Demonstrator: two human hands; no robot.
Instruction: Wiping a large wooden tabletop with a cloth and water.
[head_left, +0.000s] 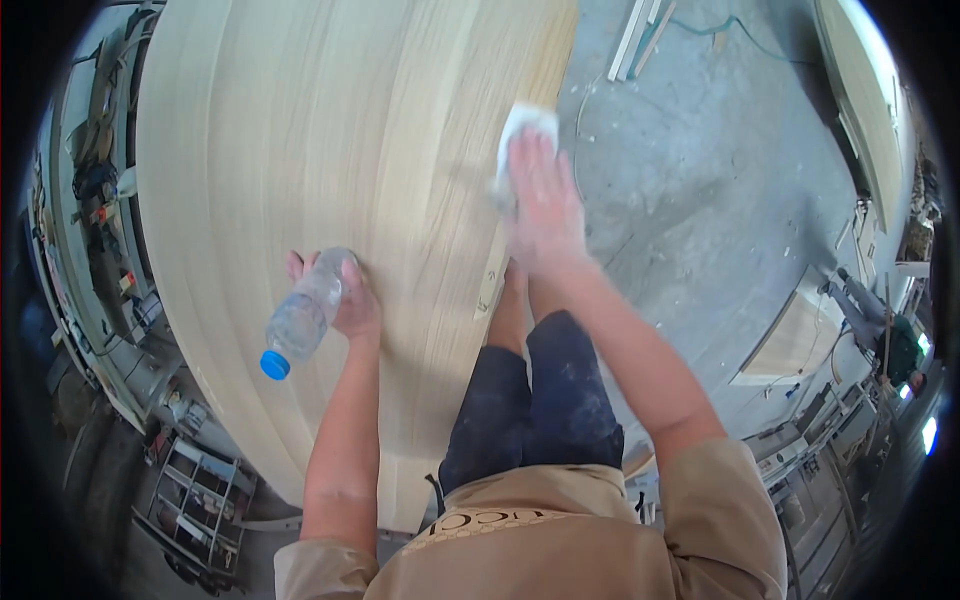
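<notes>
- Head view: the left hand (357, 305) curls around the base end of a clear, ribbed plastic bottle (307, 305), one digit lying over its right side, fingertips showing past its left.
- The bottle tilts, its round blue plastic cap (275, 365) pointing back toward the person and the left; it is seen against the near part of the panel, and contact with the surface cannot be told.
- The right arm reaches away from the body; the right hand (545, 205), blurred, lies back upward with fingers extended and nearly together, the outermost slightly apart. Its thumb cannot be made out.
- Under those fingertips, a soft white cloth (528, 118) lies at the panel's right edge, its folds indistinct.
- Panel (300, 150): broad, pale wood, streaked with lengthwise grain; a small pale strip (487, 288) with dark marks sits along its right edge, near the legs.
- Beyond that edge: smooth, scuffed grey floor (690, 150).
</notes>
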